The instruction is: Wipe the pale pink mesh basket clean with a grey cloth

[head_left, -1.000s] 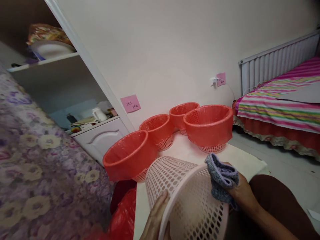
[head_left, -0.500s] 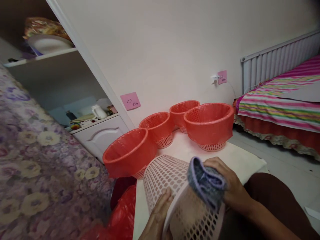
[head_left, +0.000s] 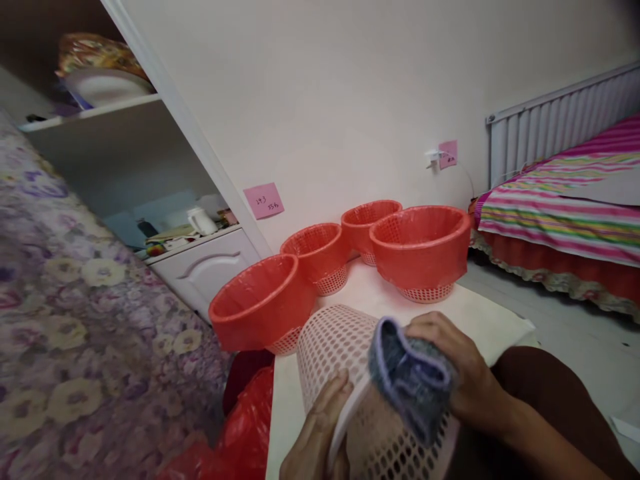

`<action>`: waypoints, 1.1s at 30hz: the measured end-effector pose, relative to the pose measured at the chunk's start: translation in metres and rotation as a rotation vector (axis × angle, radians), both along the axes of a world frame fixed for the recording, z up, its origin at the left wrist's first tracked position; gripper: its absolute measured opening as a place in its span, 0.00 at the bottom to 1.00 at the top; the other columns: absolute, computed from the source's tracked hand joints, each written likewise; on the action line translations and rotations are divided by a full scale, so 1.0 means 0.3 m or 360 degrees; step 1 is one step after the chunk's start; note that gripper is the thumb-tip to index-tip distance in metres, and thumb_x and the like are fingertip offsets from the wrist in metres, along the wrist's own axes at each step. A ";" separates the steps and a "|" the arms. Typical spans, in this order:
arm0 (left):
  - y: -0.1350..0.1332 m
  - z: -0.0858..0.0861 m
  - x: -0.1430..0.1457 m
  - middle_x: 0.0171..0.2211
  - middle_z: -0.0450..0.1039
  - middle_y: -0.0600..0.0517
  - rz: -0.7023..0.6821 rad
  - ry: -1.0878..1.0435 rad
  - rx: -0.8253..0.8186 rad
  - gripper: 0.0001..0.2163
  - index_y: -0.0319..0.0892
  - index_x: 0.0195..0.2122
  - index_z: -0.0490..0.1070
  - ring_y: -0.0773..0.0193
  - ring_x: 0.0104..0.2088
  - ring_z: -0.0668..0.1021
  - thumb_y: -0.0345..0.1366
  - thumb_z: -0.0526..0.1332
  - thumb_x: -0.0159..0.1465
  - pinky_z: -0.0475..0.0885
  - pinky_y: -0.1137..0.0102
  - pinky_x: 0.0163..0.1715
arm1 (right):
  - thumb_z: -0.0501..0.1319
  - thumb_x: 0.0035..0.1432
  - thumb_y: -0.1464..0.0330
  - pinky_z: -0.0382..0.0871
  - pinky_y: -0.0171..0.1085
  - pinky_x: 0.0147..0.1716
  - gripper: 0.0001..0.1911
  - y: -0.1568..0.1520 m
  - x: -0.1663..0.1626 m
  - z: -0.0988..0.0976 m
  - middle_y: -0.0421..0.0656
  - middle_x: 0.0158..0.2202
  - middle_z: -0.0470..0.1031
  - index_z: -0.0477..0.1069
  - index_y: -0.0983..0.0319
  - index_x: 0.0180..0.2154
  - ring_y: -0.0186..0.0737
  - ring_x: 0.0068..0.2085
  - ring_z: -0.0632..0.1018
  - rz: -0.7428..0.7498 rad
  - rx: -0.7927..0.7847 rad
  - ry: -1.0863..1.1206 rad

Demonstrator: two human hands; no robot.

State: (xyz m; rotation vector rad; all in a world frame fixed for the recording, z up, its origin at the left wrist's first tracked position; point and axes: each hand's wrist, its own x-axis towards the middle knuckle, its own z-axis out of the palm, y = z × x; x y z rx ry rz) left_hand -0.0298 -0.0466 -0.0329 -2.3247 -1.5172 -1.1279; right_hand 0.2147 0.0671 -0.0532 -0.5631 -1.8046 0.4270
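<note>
Pale pink plastic, the perforated basket (head_left: 350,373) lay tilted on its side at the near edge of the white table (head_left: 480,327), the left hand (head_left: 315,437) with its fingers (head_left: 336,399) curled on the rim and the right hand (head_left: 463,377) pressing a grey-purple cloth (head_left: 407,377), gripped in its fingers, over that rim. Behind it, 4 red-lined baskets (head_left: 420,250) stood close together along the table's far and left edges, leaving a bare strip of table on the right, beside open floor (head_left: 560,333) and the striped bed (head_left: 560,207).
</note>
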 end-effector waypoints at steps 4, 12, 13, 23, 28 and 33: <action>0.010 0.023 0.002 0.64 0.66 0.48 -0.0103 0.0304 -0.0135 0.29 0.48 0.68 0.54 0.61 0.61 0.71 0.24 0.52 0.66 0.68 0.67 0.60 | 0.61 0.58 0.72 0.65 0.47 0.39 0.20 -0.046 -0.038 0.101 0.44 0.43 0.74 0.67 0.56 0.52 0.45 0.42 0.73 0.0111 0.0261 -0.0332; -0.016 0.028 -0.002 0.61 0.70 0.49 0.0073 0.0204 -0.0050 0.23 0.46 0.64 0.60 0.66 0.61 0.71 0.27 0.53 0.67 0.65 0.71 0.60 | 0.68 0.53 0.63 0.71 0.47 0.50 0.26 0.077 0.035 -0.185 0.47 0.48 0.73 0.67 0.59 0.52 0.49 0.49 0.76 -0.0045 -0.0647 0.0228; -0.016 0.021 -0.003 0.60 0.71 0.49 0.0071 0.0188 -0.0012 0.23 0.46 0.63 0.61 0.65 0.60 0.72 0.27 0.53 0.67 0.65 0.71 0.60 | 0.67 0.54 0.60 0.72 0.49 0.51 0.24 0.084 0.042 -0.236 0.48 0.48 0.75 0.67 0.60 0.52 0.51 0.49 0.77 -0.0055 -0.0896 0.0322; 0.003 0.028 0.008 0.62 0.69 0.53 0.0044 0.0059 -0.0098 0.26 0.53 0.63 0.59 0.69 0.62 0.70 0.25 0.53 0.66 0.63 0.72 0.61 | 0.65 0.55 0.69 0.70 0.44 0.47 0.18 0.040 0.038 -0.075 0.44 0.46 0.73 0.69 0.57 0.49 0.46 0.48 0.75 -0.0052 -0.0306 0.0152; 0.030 0.081 0.052 0.64 0.66 0.51 -0.0158 0.0099 -0.0203 0.26 0.52 0.65 0.56 0.69 0.65 0.66 0.25 0.51 0.67 0.64 0.72 0.62 | 0.60 0.57 0.76 0.67 0.46 0.42 0.22 -0.034 -0.027 0.091 0.44 0.45 0.73 0.67 0.55 0.53 0.45 0.44 0.73 0.0099 0.0185 -0.0281; 0.011 0.058 0.028 0.63 0.68 0.55 -0.0014 0.0039 -0.0141 0.25 0.54 0.63 0.60 0.71 0.62 0.69 0.26 0.52 0.67 0.62 0.73 0.61 | 0.62 0.57 0.72 0.69 0.44 0.47 0.20 0.027 -0.003 -0.019 0.44 0.47 0.72 0.69 0.56 0.52 0.45 0.49 0.74 0.0071 -0.0109 -0.0046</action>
